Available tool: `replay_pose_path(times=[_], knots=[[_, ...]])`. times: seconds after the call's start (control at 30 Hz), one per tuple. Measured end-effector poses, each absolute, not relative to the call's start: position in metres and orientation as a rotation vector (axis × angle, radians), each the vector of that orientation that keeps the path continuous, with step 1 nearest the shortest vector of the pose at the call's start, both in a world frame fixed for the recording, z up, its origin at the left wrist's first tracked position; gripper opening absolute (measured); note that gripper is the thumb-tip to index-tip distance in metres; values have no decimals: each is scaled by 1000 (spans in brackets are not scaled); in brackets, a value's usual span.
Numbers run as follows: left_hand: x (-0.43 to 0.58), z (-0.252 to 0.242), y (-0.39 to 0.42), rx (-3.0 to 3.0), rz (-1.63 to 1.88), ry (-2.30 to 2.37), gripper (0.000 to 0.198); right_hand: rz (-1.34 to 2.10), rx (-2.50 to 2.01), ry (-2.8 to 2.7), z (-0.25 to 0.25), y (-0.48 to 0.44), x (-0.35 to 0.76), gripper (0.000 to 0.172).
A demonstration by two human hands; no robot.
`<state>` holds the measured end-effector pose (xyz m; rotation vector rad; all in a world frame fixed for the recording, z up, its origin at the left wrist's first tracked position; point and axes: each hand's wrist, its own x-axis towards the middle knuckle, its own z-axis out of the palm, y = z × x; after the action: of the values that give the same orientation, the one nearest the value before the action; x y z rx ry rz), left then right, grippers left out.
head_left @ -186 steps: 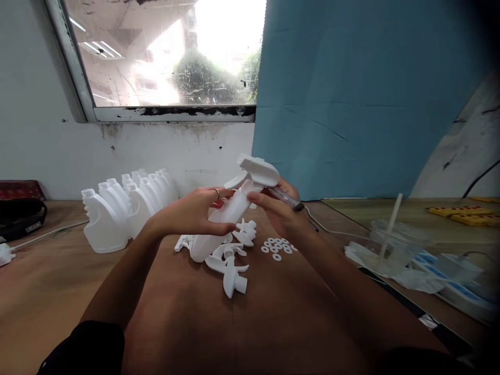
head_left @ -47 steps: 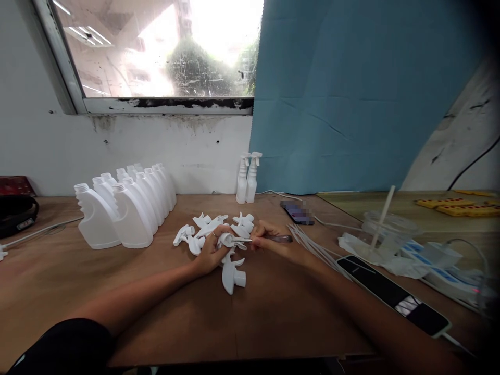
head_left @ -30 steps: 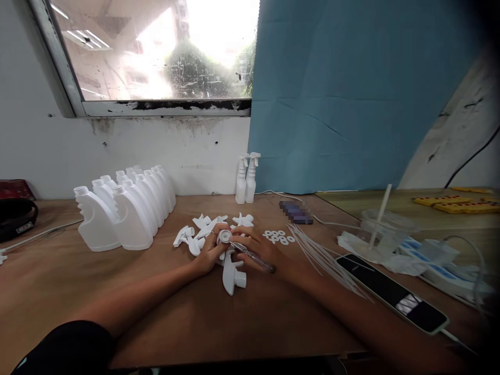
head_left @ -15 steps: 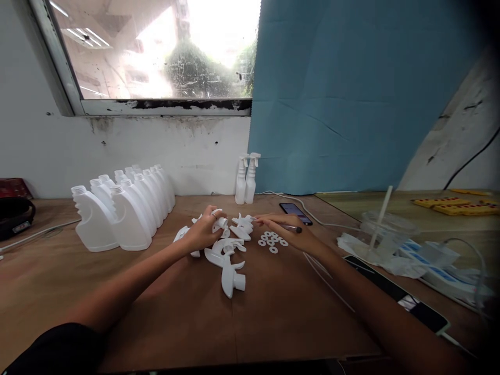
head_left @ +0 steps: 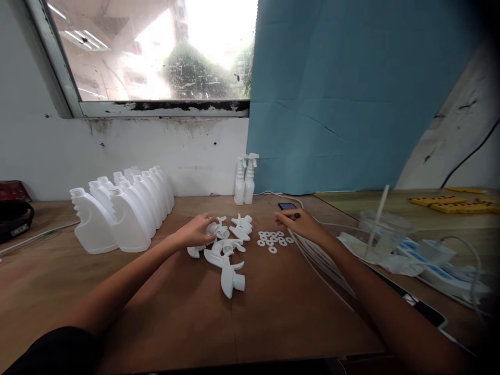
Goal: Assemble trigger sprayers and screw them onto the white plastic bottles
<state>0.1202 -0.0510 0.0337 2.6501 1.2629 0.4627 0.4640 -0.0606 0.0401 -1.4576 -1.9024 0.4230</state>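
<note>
My left hand [head_left: 197,233] is curled over a white trigger sprayer head [head_left: 217,229] at the back left of a loose pile of sprayer heads [head_left: 228,255] on the wooden table [head_left: 187,317]. My right hand [head_left: 302,224] is closed around a thin pen-like tool [head_left: 297,215], whose dark end sticks out at the top. It hovers over a bundle of thin white tubes [head_left: 318,260], just right of several small white washers [head_left: 273,240].
Rows of white capless bottles [head_left: 117,213] stand at the left. Two finished spray bottles [head_left: 245,179] are by the wall. A phone [head_left: 288,206] lies behind my right hand. A clear container with a straw [head_left: 385,229], a power strip [head_left: 449,265] and cables fill the right.
My left hand has lowered the sprayer head onto the pile. My right hand has moved right with the tool, from the washers to the thin tubes.
</note>
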Motion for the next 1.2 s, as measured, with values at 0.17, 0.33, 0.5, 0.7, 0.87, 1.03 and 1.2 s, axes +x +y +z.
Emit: replay_pose_path(times=[0.17, 0.33, 0.5, 0.7, 0.87, 1.03, 1.2], knots=[[121, 36, -48, 2653, 567, 1252, 43, 892, -1613, -1934, 49, -66, 482, 53], [134, 40, -37, 2714, 681, 1253, 32, 1240, -1603, -2027, 54, -76, 495, 48], [172, 45, -1, 2766, 566, 1297, 30, 989, -1778, -1982, 49, -73, 500, 40], [233, 51, 62, 2801, 412, 1506, 45, 700, -1655, -2064, 57, -76, 494, 35], [268, 54, 103, 2729, 292, 1720, 37, 507, -1660, -2071, 64, -82, 490, 35], [278, 46, 123, 2620, 192, 1755, 35, 414, -1630, -2116, 58, -78, 495, 35], [262, 43, 122, 2570, 285, 1697, 34, 357, -1593, -2152, 56, -78, 494, 34]])
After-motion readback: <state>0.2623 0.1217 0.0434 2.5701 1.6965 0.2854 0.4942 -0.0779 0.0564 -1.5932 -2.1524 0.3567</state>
